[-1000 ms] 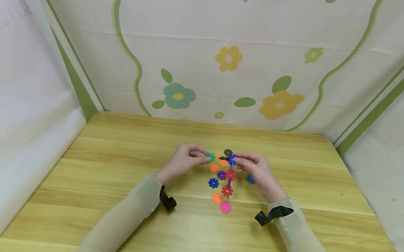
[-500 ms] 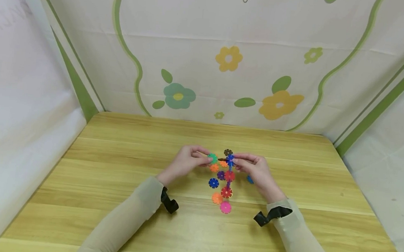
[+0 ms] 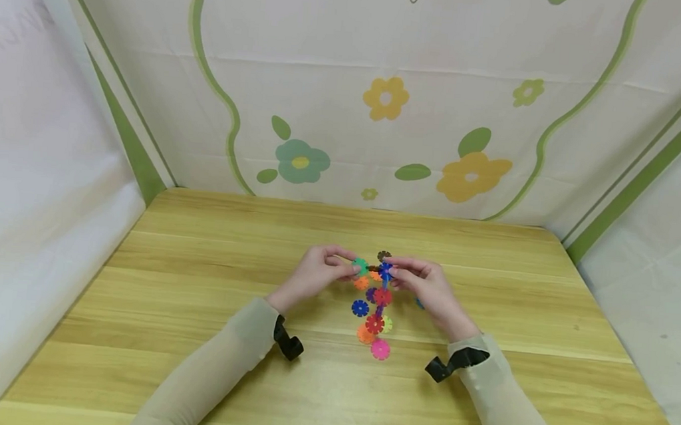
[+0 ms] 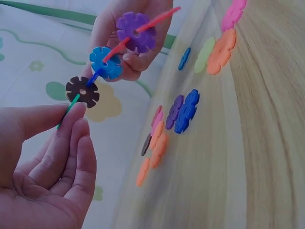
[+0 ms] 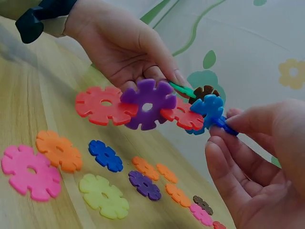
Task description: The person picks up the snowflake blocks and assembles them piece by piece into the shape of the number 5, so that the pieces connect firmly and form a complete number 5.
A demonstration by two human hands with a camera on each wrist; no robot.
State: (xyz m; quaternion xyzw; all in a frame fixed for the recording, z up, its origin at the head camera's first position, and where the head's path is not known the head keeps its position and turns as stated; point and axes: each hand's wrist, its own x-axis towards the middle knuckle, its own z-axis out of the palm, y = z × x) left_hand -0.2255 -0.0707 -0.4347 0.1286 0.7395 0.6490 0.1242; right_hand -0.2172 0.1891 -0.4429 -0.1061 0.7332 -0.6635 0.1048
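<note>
In the head view, the left hand [image 3: 320, 270] pinches a green notched plastic disc [image 3: 360, 266] and the right hand [image 3: 428, 283] a dark-blue notched plastic disc [image 3: 386, 271], with a dark-brown notched plastic disc [image 3: 374, 268] between them, above the wooden worktop [image 3: 243, 378]. Slotting green into brown looks like the step; it likely wants notch facing notch, discs square to each other, and a straight push without twist. In the left wrist view, the green disc stands edge-on at the tips of the left fingers, crossing the brown rim; I cannot tell how deeply it sits. In the right wrist view, the right fingers hold the dark-blue disc, just beside a light-blue notched plastic disc [image 5: 209, 106], beyond which a red notched plastic disc [image 5: 183, 116] and a purple notched plastic disc [image 5: 151, 97] extend unheld.
</note>
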